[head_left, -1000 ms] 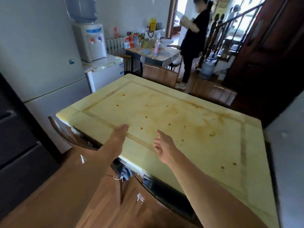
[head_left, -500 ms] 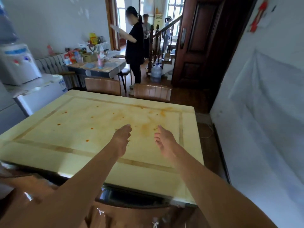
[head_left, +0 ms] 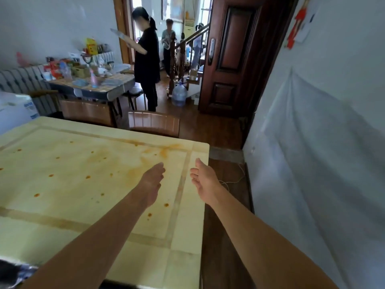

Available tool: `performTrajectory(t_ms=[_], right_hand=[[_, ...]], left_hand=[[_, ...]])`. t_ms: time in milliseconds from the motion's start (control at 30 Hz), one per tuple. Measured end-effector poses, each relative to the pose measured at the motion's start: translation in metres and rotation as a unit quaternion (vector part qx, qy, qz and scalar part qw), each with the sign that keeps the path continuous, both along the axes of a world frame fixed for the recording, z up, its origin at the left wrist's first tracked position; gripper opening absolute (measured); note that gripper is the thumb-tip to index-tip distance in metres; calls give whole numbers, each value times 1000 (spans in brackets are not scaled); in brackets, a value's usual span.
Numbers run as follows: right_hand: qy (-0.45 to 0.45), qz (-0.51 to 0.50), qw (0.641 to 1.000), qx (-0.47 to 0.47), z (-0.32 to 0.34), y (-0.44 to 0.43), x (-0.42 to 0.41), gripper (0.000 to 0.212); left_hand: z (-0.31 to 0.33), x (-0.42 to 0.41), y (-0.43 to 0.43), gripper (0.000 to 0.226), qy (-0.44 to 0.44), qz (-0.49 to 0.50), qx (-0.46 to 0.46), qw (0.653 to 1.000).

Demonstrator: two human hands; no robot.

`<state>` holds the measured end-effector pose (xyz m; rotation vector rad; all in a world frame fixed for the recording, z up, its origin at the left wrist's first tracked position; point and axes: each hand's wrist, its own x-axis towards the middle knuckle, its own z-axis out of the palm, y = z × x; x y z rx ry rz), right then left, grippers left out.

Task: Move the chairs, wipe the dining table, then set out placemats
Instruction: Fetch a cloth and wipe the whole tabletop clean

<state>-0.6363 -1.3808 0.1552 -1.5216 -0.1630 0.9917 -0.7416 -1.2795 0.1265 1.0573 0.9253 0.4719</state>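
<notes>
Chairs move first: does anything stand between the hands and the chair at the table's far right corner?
Nothing does. The left hand and right hand hover empty near the dining table's right edge; only its stained top lies before the chair. A white cord lies on the floor by the wall.

home dining rm, stained table [head_left: 62,184], chairs [head_left: 153,123], stair rail [head_left: 192,37]
</notes>
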Motion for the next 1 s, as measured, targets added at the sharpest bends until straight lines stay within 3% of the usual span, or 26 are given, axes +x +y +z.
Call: performTrajectory(t_ms=[267, 433, 600, 800, 1000], right_hand=[[-16, -43, 999, 13, 5, -23, 33, 51], [-39, -71, 997, 9, 17, -42, 51, 44], [-40, -89, 995, -5, 20, -47, 90, 52], [-32, -94, 995, -4, 4, -41, 164, 50], [-67, -56, 996, -19, -27, -11, 285, 48]], left_hand=[[7, 43, -16, 48, -17, -23, 25, 999], [17, 66, -41, 22, -14, -61, 19, 998], [8, 114, -34, 48, -13, -70, 25, 997], [-6, 178, -23, 47, -19, -80, 34, 996], [-28, 300, 7, 42, -32, -37, 25, 998]])
